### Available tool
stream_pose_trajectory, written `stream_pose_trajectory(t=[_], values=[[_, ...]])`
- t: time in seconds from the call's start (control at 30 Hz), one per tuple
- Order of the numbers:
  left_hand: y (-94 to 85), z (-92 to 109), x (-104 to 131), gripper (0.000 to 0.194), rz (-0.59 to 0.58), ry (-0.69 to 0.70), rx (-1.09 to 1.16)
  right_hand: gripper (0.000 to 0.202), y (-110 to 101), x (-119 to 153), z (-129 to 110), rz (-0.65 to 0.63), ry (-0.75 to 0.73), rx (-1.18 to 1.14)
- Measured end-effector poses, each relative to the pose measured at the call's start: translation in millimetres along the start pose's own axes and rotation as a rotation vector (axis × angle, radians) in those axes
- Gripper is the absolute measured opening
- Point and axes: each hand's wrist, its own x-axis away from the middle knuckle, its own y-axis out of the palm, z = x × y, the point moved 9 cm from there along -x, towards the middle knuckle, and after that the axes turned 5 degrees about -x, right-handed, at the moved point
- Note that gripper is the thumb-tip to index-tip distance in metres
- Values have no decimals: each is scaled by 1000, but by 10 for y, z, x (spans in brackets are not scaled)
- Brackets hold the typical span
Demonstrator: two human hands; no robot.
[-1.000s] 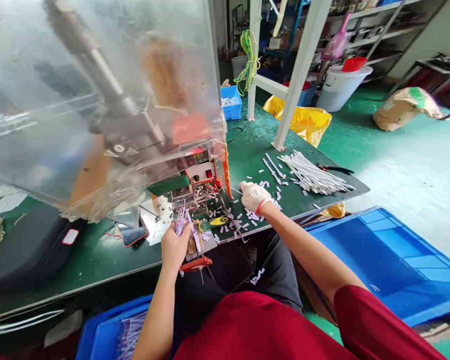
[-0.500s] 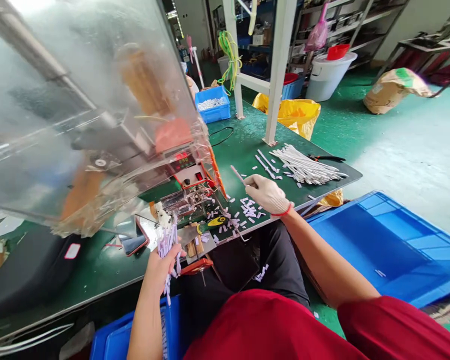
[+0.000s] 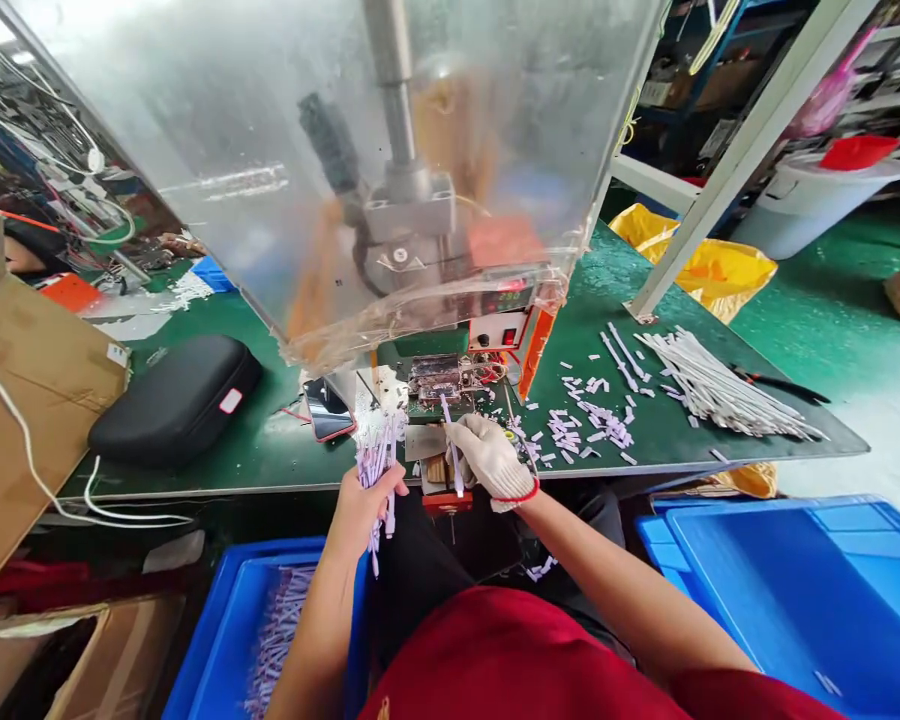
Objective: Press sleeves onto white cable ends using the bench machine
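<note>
My bare left hand (image 3: 366, 508) is closed round a bundle of thin pale-lilac strips (image 3: 376, 455) at the bench's front edge. To its right, my right hand (image 3: 489, 455), in a white knitted glove with a red cuff, pinches a single pale-lilac strip (image 3: 452, 440). That strip's upper end points at the small metal fixture (image 3: 435, 378) of the bench machine; whether it touches is too small to tell. A cloudy plastic shield (image 3: 270, 200) hangs in front of the machine. Beside the fixture sits a control box (image 3: 495, 328) with a lit red display.
Short lilac pieces (image 3: 607, 425) lie scattered right of the machine. Beyond them are a pile of white strips (image 3: 727, 385) and dark-handled pliers (image 3: 784, 385). Left are a phone (image 3: 330, 408) and a black case (image 3: 176, 400). Blue bins (image 3: 229, 580) stand below, one holding strips.
The view has swung left. My right hand has moved from the scattered pieces to the front of the machine's fixture with its strip. My left hand still holds the bundle.
</note>
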Motion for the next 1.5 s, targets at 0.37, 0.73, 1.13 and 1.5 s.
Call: stream_pose_trajectory(t=[0.37,0.73,1.13,1.5], values=[[15,-67,-20,31,-41,6,191,26,56,-147,56,82,93,-109],[-16,-88,-12,31,-9,-16,147,29,85,-202,115,66,108,-110],[130,326,84,38,-153,101,-144,36,298,184,-395,-115,-206,30],[54,357,-81,27,-69,187,-251,40,-1081,352,-814,240,-326,-173]])
